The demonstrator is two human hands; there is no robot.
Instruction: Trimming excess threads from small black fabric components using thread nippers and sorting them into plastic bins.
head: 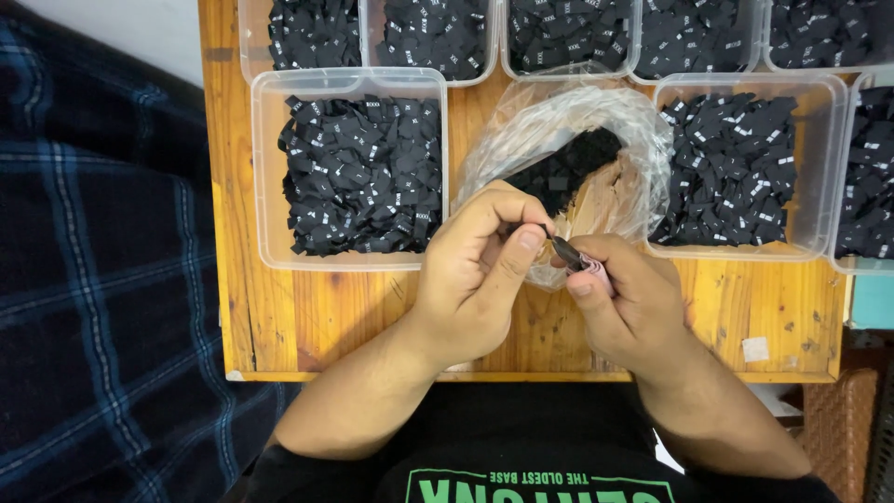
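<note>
Two hands pinch a small dark label over a wooden table of label-filled tubs.

At 9 o'clock a dark blue plaid cloth (93,279) lies beside the table (307,321). At 10 o'clock a clear plastic tub (350,168) holds a heap of small black fabric labels. Just below centre, the left hand (475,270) has its grip pressed together, thumb and forefinger pinching one end of a small dark label (565,251). The right hand (633,303), touching it at 5 o'clock, grips the label's other end together with a pink strip (596,272) under its thumb. Behind both hands, at 12 o'clock, an open clear plastic bag (568,140) holds more black labels. At 2 o'clock a second clear tub (745,168) is likewise filled, with further tubs along the far edge.
</note>
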